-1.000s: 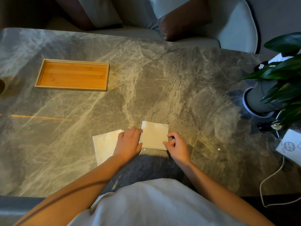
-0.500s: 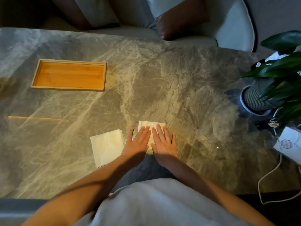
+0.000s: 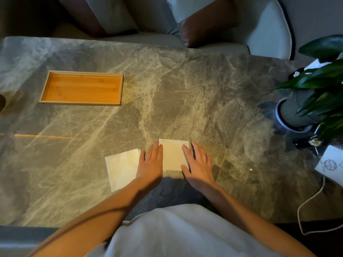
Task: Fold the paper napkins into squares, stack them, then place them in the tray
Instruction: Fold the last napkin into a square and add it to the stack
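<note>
A folded white napkin lies flat on the marble table near the front edge. My left hand lies flat with straight fingers on its left edge. My right hand lies flat on its right edge, thumb at the near corner. A second white napkin, folded into a rough square, sits just left of my left wrist, turned slightly. The wooden tray stands far back on the left with nothing in it.
A potted plant stands at the table's right edge, with a white card and a cable near it. Cushioned chairs line the far side. My white shirt fills the bottom of the view.
Both hands were side by side on the middle of the napkin; they have slid apart to its left and right edges, flattening it.
</note>
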{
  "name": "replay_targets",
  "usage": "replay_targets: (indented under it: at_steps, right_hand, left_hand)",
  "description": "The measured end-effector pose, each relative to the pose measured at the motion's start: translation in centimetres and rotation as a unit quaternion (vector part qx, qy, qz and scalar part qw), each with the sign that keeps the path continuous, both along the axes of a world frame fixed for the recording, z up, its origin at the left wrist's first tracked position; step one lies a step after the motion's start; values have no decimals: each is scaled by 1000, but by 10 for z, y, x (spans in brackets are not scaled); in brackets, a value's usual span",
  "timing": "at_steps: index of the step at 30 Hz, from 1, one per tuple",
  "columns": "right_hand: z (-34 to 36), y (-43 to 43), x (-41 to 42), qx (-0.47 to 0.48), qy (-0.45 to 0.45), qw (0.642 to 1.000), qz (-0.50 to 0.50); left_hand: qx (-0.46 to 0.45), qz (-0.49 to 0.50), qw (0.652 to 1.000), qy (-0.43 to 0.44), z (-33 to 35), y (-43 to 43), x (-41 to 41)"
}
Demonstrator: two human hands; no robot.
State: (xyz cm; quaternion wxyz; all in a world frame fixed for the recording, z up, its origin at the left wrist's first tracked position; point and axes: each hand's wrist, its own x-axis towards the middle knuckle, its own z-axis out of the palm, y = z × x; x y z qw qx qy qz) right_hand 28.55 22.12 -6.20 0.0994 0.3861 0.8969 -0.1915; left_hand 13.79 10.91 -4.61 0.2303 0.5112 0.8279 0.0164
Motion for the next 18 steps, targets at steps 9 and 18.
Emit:
replay_targets:
  at_steps: [9,18]
  right_hand:
    - [0,-6,3,5,-10,1000,6]
    - [3,2,5,-81,90,992,-47]
  left_hand:
    - [110,378,844,-365,21,32,-2]
    - [73,398,804,-435,28,27,-7]
